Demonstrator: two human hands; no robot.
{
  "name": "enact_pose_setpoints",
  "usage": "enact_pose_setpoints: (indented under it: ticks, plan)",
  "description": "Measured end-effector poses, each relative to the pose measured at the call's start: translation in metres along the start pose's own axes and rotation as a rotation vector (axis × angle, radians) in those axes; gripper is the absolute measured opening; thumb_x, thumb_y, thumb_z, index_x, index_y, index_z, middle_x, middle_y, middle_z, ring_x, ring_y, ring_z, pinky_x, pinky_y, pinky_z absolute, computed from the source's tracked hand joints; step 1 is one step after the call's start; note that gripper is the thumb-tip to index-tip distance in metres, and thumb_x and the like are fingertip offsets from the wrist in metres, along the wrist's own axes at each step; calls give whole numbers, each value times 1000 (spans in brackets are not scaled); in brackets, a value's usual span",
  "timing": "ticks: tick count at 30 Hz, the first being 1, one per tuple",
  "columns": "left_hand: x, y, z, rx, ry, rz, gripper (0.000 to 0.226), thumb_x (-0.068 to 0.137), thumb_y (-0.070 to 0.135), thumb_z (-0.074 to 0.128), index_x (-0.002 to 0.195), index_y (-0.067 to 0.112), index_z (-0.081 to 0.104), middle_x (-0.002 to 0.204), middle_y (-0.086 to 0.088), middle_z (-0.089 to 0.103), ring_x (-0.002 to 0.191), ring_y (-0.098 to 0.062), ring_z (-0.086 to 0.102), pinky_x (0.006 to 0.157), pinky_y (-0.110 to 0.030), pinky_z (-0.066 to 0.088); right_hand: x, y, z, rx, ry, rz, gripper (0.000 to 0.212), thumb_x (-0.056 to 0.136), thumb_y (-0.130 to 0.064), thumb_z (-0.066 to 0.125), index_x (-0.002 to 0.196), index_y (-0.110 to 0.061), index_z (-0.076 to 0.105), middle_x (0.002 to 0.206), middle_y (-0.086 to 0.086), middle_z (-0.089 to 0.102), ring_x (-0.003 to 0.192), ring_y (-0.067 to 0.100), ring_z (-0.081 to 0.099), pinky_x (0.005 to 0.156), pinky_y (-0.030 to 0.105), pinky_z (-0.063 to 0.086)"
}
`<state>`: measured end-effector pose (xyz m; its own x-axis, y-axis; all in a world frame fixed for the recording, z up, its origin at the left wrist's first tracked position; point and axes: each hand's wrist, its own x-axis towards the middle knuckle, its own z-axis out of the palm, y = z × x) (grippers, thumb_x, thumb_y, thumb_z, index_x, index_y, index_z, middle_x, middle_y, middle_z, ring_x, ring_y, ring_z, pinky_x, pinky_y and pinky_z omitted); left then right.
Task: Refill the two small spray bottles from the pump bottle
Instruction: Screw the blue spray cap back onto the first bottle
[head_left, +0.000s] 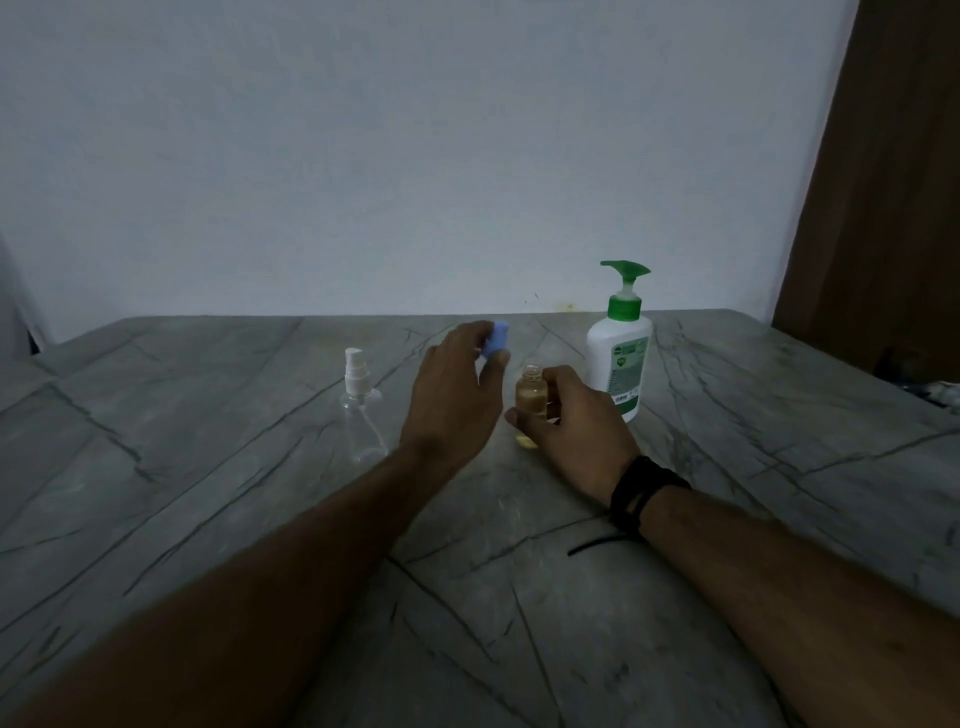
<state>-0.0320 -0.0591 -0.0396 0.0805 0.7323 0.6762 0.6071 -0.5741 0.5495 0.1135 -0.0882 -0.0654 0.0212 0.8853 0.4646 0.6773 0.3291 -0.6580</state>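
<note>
A small clear bottle with amber liquid (530, 400) stands upright on the table, its neck uncovered, and my right hand (574, 421) is wrapped around its lower part. My left hand (457, 395) hovers just left of it, pinching a blue cap (496, 338) between thumb and fingers. An empty clear spray bottle with a white sprayer top (359, 405) stands further left, untouched. The white pump bottle with a green pump (619, 348) stands upright behind and right of my right hand.
The grey marble-patterned table (208, 493) runs to a pale wall at the back. A brown wooden panel (883, 182) rises at the right. A black cord (597, 545) lies on the table under my right wrist, which wears a black band.
</note>
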Motion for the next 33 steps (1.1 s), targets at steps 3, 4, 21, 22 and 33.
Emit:
enact_pose_setpoints:
  ticks: [3, 4, 21, 22, 33]
  plan:
    - [6, 17, -10, -215, 82, -14, 32, 98, 28, 53, 128, 21, 48, 117, 12, 59, 98, 1, 56, 78, -10, 44, 0, 1, 0, -10, 7, -3, 47, 90, -42, 68, 127, -17, 51, 119, 1, 68, 104, 18, 65, 90, 35, 53]
    - [8, 22, -13, -275, 106, -23, 32, 98, 28, 53, 128, 21, 48, 117, 12, 59, 97, 2, 57, 75, -6, 44, 0, 1, 0, -16, 12, -1, 47, 90, -42, 68, 126, -18, 52, 118, 1, 68, 103, 19, 65, 90, 36, 53]
    - [12, 32, -16, -434, 90, -127, 33, 98, 33, 51, 128, 19, 48, 111, 12, 62, 88, -6, 65, 80, -39, 58, 0, 0, 0, -39, 6, 0, 48, 90, -43, 68, 127, -18, 51, 119, 0, 67, 104, 18, 65, 91, 34, 52]
    - [11, 31, -16, -435, 81, -126, 33, 98, 33, 52, 128, 19, 48, 111, 12, 62, 88, -6, 65, 80, -39, 58, 0, 0, 0, -39, 3, -3, 48, 90, -43, 68, 127, -19, 51, 120, 0, 67, 104, 17, 65, 91, 33, 52]
    - [6, 24, -8, -417, 11, -100, 32, 97, 28, 57, 127, 21, 53, 111, 11, 64, 83, -4, 64, 77, -36, 58, -3, -3, -3, 16, -18, -27, 48, 89, -42, 70, 126, -18, 53, 117, -3, 68, 100, 11, 64, 89, 29, 52]
